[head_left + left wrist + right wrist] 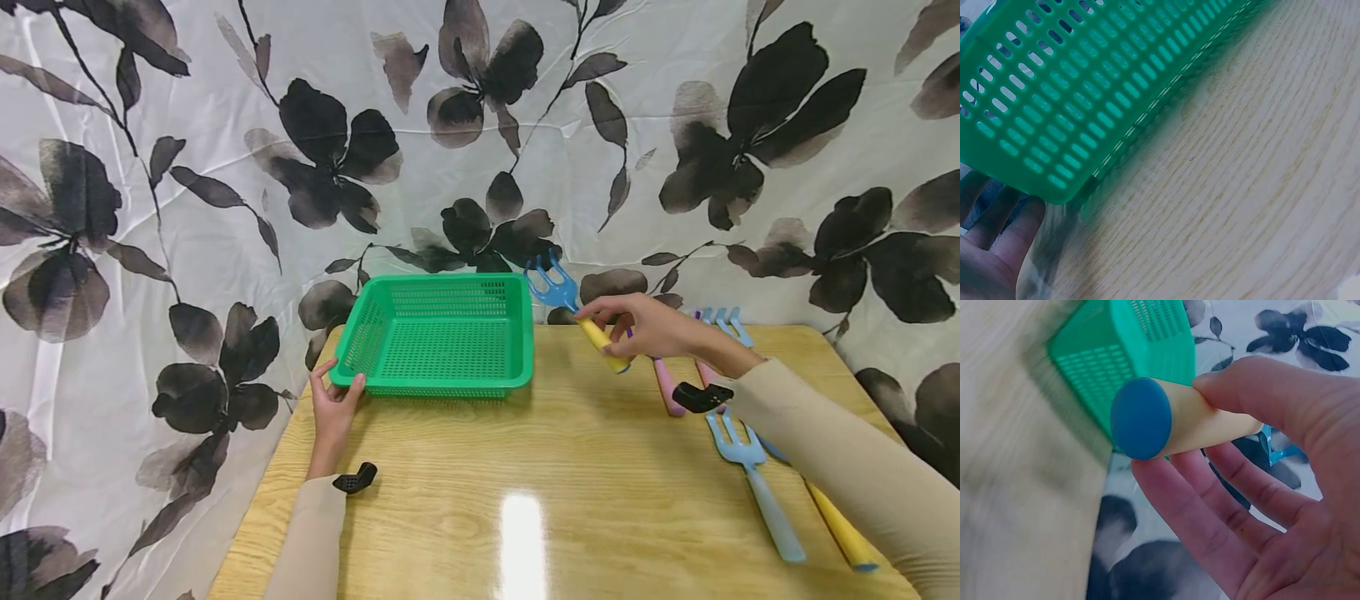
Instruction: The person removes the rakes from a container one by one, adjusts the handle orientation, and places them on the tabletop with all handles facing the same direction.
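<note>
At the back of the table stands a green plastic basket point(435, 387) with slotted walls and nothing inside. My left hand point(333, 417) holds its front left corner, thumb on the front side and fingers along the left side; in the left wrist view, fingers point(1025, 231) touch the green corner. Just right of the basket, my right hand point(637, 325) pinches the yellow handle of a hand fork point(597, 335). The fork's blue tines point up and left, close to the basket's right rim. In the right wrist view, the handle's blue end cap point(1141, 419) faces the camera.
On the right of the wooden table point(450, 475) lie a light blue hand fork point(761, 487), a yellow-handled tool point(843, 529) partly under my right sleeve, and pink-handled tools point(667, 387). A floral cloth point(480, 208) hangs behind the table.
</note>
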{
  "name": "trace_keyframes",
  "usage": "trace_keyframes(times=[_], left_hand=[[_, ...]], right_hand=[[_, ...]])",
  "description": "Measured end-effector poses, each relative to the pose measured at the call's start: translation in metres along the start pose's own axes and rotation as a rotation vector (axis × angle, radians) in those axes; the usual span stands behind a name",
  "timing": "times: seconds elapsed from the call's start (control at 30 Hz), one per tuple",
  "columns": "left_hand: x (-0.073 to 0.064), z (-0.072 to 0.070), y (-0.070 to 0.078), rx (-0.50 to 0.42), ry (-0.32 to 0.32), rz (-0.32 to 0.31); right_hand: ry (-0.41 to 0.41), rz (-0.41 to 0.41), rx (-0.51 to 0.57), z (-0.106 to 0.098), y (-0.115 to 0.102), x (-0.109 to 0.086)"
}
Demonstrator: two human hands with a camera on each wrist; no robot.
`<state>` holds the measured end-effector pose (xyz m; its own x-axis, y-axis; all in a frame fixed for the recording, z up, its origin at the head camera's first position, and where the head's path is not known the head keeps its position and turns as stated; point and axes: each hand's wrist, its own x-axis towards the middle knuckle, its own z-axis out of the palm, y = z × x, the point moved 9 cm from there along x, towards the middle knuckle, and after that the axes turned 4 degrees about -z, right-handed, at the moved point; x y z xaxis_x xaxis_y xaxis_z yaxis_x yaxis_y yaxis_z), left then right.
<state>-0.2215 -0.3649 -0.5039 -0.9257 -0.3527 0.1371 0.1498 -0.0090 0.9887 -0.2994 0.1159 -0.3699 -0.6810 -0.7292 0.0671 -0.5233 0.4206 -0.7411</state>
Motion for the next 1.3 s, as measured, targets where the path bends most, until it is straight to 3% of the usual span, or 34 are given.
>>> trace_keyframes(times=[0.17, 0.27, 0.63, 0.77, 1.03, 1.3], left_hand=[[0.008, -0.004, -0.014, -0.012, 0.017, 0.014], [0.013, -0.009, -0.026, -0.018, 0.036, 0.030], [0.014, -0.009, -0.032, -0.013, 0.010, -0.020], [0.015, -0.010, -0.032, -0.014, 0.013, -0.009], [0.015, -0.009, -0.031, -0.002, 0.020, 0.022], [0.014, -0.009, -0.030, -0.024, 0.018, 0.031]], right_hand=[[0.048, 0.053, 0.047, -0.005, 0.020, -0.035], [0.086, 0.075, 0.023, -0.007, 0.029, -0.055], [0.195, 0.059, -0.009, -0.004, 0.049, -0.111], [0.222, 0.035, -0.015, 0.004, 0.057, -0.127], [0.245, 0.111, -0.001, 0.028, 0.078, -0.161], [0.264, 0.148, 0.105, 0.060, 0.090, -0.193]])
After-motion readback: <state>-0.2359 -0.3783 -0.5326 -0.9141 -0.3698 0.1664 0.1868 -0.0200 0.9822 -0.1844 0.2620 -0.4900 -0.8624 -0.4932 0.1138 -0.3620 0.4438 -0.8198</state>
